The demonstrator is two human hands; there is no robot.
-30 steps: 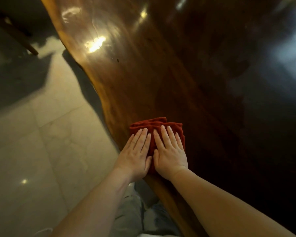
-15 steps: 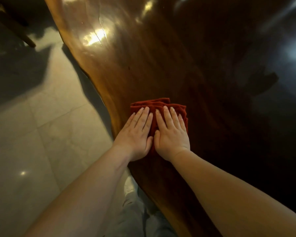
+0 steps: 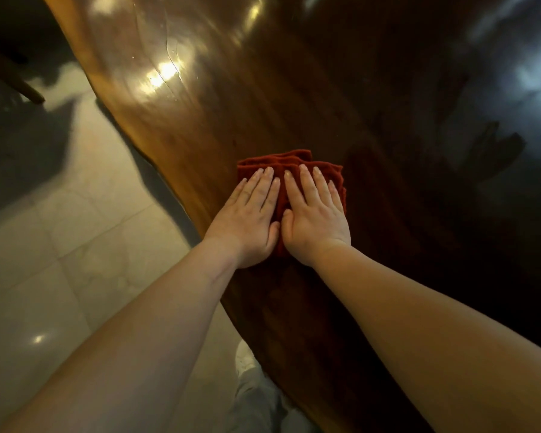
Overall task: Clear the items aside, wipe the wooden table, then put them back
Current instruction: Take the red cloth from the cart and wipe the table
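Observation:
A folded dark red cloth lies on the glossy wooden table, close to its wavy left edge. My left hand and my right hand rest flat on the cloth side by side, palms down, fingers straight and pointing away from me, pressing it onto the wood. The hands cover most of the cloth; only its far edge and right side show. No other items are visible on the table.
Pale tiled floor runs along the table's left side. A dark furniture leg stands at the upper left. My light trousers and shoe show below, beside the table edge. The table's right part is dark with reflections.
Both hands have pushed the cloth forward along the table, away from me, with my arms stretched further out. The hands keep the same flat pose on the cloth.

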